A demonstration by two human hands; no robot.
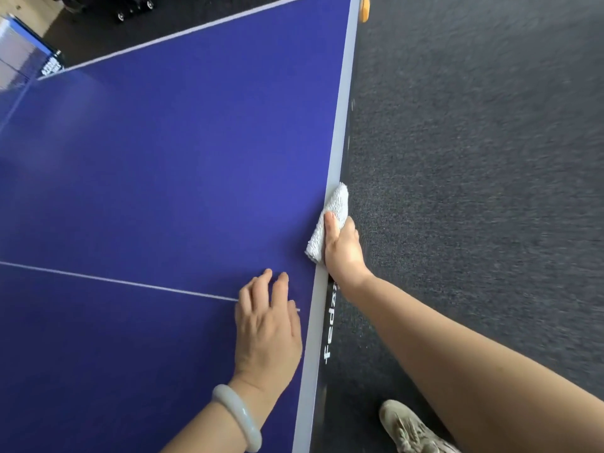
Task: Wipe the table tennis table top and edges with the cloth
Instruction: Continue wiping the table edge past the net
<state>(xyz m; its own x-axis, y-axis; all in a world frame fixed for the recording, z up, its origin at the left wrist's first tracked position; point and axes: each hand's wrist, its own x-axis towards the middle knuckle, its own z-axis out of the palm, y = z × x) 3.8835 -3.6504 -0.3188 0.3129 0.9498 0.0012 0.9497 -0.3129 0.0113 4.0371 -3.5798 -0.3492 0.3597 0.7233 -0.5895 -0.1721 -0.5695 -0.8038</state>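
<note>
The blue table tennis table [170,165] fills the left of the view, with a pale grey border line along its right edge and a thin white centre line. A folded white cloth [331,210] is wrapped over that right edge. My right hand [343,246] grips the cloth, thumb on top and fingers hidden below the edge. My left hand [266,325] rests flat on the blue top just inside the edge, fingers relaxed, holding nothing. A pale bangle sits on that wrist.
Dark grey carpet [474,158] lies to the right of the table. My beige shoe [408,426] stands by the table's side. The net post [52,65] is at the far left. An orange corner piece [364,8] shows at the table's far corner.
</note>
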